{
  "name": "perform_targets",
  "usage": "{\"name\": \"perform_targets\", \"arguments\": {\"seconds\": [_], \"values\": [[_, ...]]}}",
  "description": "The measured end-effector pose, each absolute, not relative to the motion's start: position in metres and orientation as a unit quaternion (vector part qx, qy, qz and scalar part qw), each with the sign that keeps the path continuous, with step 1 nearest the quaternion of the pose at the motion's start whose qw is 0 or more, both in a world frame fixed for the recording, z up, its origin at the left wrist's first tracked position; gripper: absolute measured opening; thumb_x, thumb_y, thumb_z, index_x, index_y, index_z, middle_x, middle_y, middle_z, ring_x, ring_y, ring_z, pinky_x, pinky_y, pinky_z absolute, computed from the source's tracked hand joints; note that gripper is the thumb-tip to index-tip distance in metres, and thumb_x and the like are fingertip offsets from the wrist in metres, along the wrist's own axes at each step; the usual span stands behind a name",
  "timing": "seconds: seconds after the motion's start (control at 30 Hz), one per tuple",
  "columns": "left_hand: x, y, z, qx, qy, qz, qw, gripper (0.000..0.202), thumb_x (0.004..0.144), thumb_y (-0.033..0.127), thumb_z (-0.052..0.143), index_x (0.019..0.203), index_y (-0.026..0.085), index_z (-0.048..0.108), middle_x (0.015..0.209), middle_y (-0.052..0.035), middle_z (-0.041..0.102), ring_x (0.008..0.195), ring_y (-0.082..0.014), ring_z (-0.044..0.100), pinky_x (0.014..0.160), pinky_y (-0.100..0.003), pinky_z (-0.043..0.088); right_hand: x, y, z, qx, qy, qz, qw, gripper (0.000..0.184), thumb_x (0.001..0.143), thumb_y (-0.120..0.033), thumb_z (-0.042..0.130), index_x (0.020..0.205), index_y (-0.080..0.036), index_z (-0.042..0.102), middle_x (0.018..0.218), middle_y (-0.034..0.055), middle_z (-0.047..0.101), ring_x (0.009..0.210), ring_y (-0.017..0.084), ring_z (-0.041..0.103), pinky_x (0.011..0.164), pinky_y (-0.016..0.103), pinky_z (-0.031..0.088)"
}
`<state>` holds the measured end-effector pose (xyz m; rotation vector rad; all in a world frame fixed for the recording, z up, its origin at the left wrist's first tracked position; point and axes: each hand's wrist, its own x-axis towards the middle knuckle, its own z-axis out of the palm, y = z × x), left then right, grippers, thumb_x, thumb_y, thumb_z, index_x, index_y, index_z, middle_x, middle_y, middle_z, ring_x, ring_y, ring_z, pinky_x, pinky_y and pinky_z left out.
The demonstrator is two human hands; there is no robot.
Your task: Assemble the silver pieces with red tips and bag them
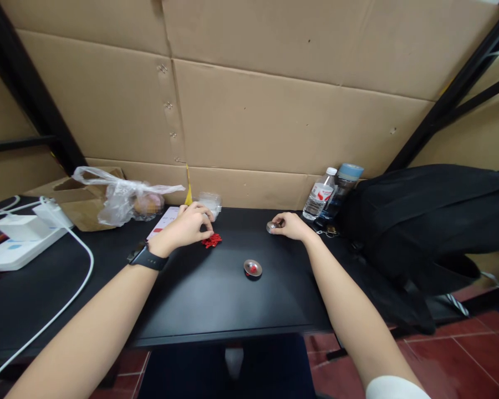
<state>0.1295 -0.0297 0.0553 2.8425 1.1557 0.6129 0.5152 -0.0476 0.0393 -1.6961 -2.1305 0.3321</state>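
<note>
A loose pile of small red pieces (212,240) lies on the black table. My left hand (191,223), wearing a dark watch on its wrist, has thumb and fingers pinched at the pile's left edge; whether a piece is between the fingertips is hidden. Farther right, my right hand (291,226) grips a small round silvery metal object (271,226) at the tabletop; the fingers cover part of it. Between the hands and closer to me is a small shallow metal dish (253,269) with a few red bits inside.
Behind my left hand are a phone-like panel (163,220) and a clear plastic box (210,203). A plastic bag (122,197), cardboard box (83,204) and power strip (29,244) with white cables occupy the left. Two bottles (319,195) and a black backpack (432,221) stand right.
</note>
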Motion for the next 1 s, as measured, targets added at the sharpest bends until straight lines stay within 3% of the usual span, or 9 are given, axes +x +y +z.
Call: {"name": "perform_targets", "arguments": {"seconds": [0.3,0.47,0.6,0.7,0.87,1.0], "values": [[0.132,-0.04,0.066,0.901,0.378,0.212,-0.011,0.019,0.091,0.036,0.06,0.086,0.026,0.076,0.112,-0.005,0.073,0.117,-0.0289,0.051,0.093,-0.043,0.032,0.514,-0.048,0.04,-0.603,-0.773,0.102,0.169,0.033,0.078,-0.033,0.077,0.107,-0.017,0.076,0.104,0.0088,0.076,0.087,0.021,0.068,0.079,0.029,0.049],[0.133,-0.04,0.065,0.904,0.374,0.205,-0.011,0.022,0.092,0.037,0.058,0.087,0.025,0.076,0.113,-0.0066,0.071,0.117,-0.0289,0.053,0.094,-0.043,0.034,0.508,-0.054,0.046,-0.615,-0.773,0.05,0.15,0.036,0.081,-0.034,0.076,0.114,-0.019,0.073,0.116,0.0106,0.07,0.105,0.024,0.067,0.091,0.032,0.049],[0.13,-0.034,0.059,0.906,0.366,0.214,-0.005,0.022,0.092,0.038,0.057,0.094,0.026,0.075,0.123,-0.0069,0.065,0.114,-0.0268,0.059,0.097,-0.043,0.04,0.49,-0.069,0.059,-0.628,-0.768,0.016,0.124,0.037,0.083,-0.034,0.075,0.118,-0.023,0.071,0.126,0.012,0.065,0.117,0.03,0.062,0.089,0.034,0.051],[0.13,-0.03,0.054,0.913,0.341,0.224,0.019,0.025,0.092,0.037,0.055,0.105,0.024,0.073,0.129,-0.0079,0.06,0.106,-0.0228,0.064,0.099,-0.039,0.046,0.472,-0.082,0.069,-0.56,-0.818,0.09,0.099,0.042,0.082,-0.042,0.077,0.119,-0.024,0.071,0.12,0.0098,0.067,0.107,0.027,0.065,0.087,0.033,0.051],[0.136,-0.031,0.047,0.921,0.301,0.242,0.038,0.026,0.093,0.034,0.054,0.109,0.021,0.071,0.129,-0.0104,0.059,0.115,-0.0256,0.063,0.105,-0.04,0.048,0.447,-0.097,0.073,-0.389,-0.875,0.289,0.012,0.076,0.059,-0.049,0.092,0.127,-0.024,0.069,0.117,0.0064,0.066,0.099,0.022,0.064,0.084,0.029,0.052],[0.146,-0.036,0.043,0.927,0.288,0.236,0.053,0.023,0.092,0.03,0.055,0.106,0.021,0.071,0.132,-0.0106,0.059,0.111,-0.0247,0.065,0.103,-0.039,0.051,0.435,-0.102,0.066,-0.362,-0.895,0.262,0.017,0.064,0.06,-0.04,0.093,0.119,-0.025,0.073,0.11,0.005,0.064,0.095,0.021,0.062,0.083,0.029,0.051]]}}
